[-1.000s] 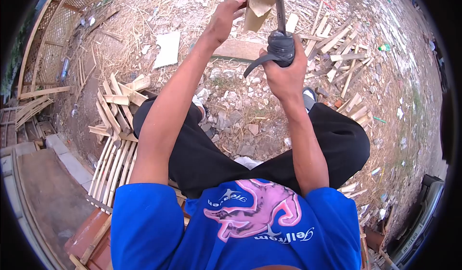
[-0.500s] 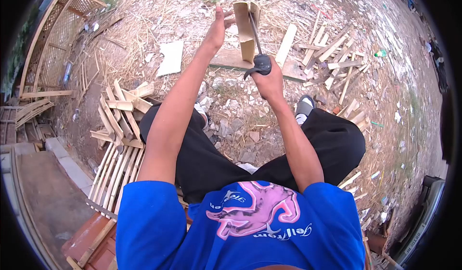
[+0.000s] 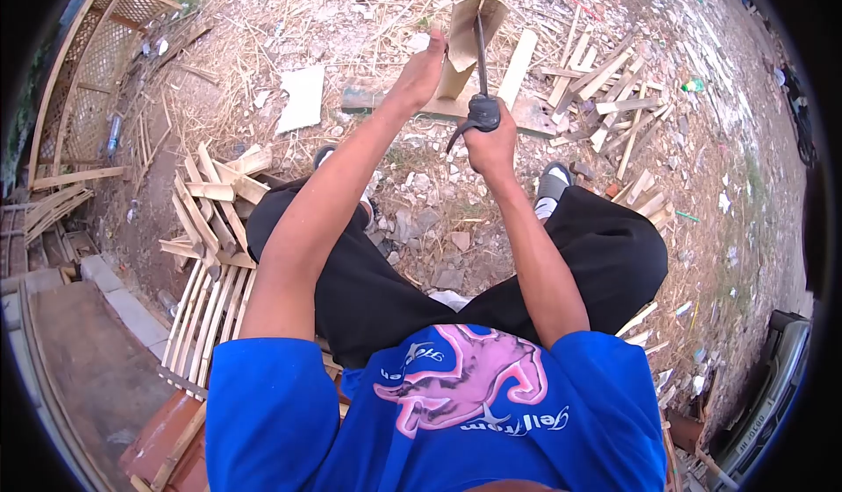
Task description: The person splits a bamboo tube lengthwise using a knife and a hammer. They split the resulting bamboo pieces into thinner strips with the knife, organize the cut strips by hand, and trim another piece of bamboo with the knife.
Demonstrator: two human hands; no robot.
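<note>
Bamboo is ahead of me at arm's reach, lower end at the plank on the ground; its long axis looks roughly upright, with some tilt, and the top end is towards my face. The curved faces show below the top edge; I cannot tell whether they are one length or two pressed together. Right hand: clenched round the black-wrapped handle, on my side of the bamboo. Blade runs forward from that fist, crosses the bamboo's top end and projects past it, so blade and bamboo axes lie crosswise. Depth of any bite: cannot tell. Left hand: released, thumb raised, just beside the bamboo's left face; the fingers are partly hidden, so contact is uncertain. Of the two, the left hand is the nearer to the bamboo; the right reaches it through the blade. A loose strip lies right of the blade, a heap of split pieces further right.
</note>
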